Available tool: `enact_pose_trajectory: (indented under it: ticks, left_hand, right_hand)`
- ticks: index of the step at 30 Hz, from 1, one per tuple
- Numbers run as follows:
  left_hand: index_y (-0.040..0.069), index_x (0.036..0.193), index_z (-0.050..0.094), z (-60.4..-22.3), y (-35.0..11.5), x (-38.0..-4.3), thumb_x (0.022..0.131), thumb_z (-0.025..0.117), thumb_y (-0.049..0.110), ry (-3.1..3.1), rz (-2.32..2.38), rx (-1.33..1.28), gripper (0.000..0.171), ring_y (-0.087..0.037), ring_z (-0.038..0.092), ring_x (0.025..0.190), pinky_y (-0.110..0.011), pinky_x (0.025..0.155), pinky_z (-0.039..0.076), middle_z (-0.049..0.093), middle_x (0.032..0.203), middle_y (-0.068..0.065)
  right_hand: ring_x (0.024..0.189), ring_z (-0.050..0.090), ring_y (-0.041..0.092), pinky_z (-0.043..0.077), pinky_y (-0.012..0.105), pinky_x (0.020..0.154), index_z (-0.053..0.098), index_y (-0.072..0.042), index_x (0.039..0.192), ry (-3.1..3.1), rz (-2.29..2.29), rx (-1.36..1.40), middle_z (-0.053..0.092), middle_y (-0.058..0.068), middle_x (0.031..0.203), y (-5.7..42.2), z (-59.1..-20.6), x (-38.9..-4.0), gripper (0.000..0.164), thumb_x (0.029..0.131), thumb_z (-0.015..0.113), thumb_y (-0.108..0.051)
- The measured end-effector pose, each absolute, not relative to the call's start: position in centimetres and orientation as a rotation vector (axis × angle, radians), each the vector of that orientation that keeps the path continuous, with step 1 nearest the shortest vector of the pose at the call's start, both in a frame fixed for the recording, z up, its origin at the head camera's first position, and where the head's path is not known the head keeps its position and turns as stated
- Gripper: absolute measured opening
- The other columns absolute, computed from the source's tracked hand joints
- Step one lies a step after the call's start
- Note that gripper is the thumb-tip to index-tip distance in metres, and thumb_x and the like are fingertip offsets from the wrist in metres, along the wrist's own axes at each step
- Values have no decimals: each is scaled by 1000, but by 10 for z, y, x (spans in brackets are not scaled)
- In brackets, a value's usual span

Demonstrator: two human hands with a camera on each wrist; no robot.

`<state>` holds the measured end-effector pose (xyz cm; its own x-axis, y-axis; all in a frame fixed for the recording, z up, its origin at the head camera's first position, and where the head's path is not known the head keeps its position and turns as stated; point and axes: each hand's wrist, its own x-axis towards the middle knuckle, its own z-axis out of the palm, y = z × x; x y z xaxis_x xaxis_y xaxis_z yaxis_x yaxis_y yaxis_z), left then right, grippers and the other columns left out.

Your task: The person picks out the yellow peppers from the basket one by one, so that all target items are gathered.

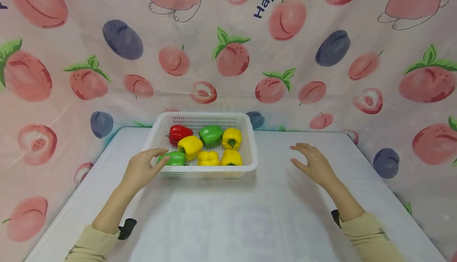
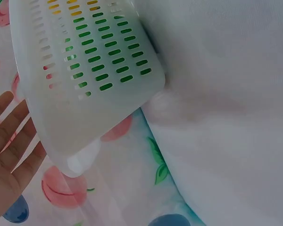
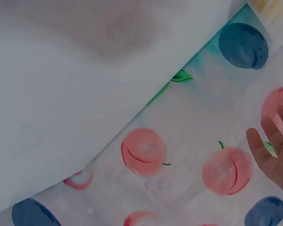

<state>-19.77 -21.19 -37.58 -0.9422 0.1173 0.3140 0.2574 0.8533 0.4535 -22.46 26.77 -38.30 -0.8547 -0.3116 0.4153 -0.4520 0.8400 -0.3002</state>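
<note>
L hand (image 1: pixel 141 169) — loosely spread, nr basket (image 1: pixel 210 168)

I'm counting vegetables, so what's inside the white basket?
Inside the white basket: one red pepper, two green peppers, four yellow peppers. Its near wall largely hides the lower parts of the front three; the left hand partly covers the green one. What lies beneath them is hidden.

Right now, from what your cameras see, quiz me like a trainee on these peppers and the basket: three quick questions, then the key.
1. How many yellow peppers lie in the white basket?
2. True or false: exactly one red pepper lies in that basket.
3. In the head view, which grip is nearer the basket: A, right; B, left?

Key: 1. Four. 2. True. 3. B, the left grip.
</note>
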Motion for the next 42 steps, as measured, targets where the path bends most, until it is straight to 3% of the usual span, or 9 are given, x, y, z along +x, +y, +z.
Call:
enact_pose_trajectory:
  ticks: [8,19,30,42]
  left_hand:
    - [6,115,66,-376,-213,-194,92,59,25,-2692,-789,-205,31,-38,62,101,-54,84,51,69,108,-18]
    - [3,113,67,-383,-224,-196,92,58,24,-2589,-794,-171,30,-41,61,100,-57,85,49,67,108,-24]
    - [0,115,64,-387,-233,-200,91,60,17,-2554,-800,-206,30,-44,51,116,-60,97,40,62,119,-25]
    - [-4,126,52,-395,-236,-213,87,64,15,-2599,-780,-258,45,-48,35,124,-66,103,30,48,129,-29]
  right_hand:
    - [114,53,41,43,58,94,63,-1,116,-2590,630,576,60,22,121,254,-380,-230,33,85,68,-11]
    - [113,55,38,44,54,96,63,-2,115,-2565,690,608,63,18,119,230,-377,-234,32,85,68,-10]
    - [113,56,36,45,52,97,64,-2,113,-2551,688,649,64,18,117,209,-373,-235,32,83,70,-12]
    - [114,56,34,48,51,96,64,-5,115,-2597,703,651,63,15,120,190,-372,-234,32,84,70,-13]
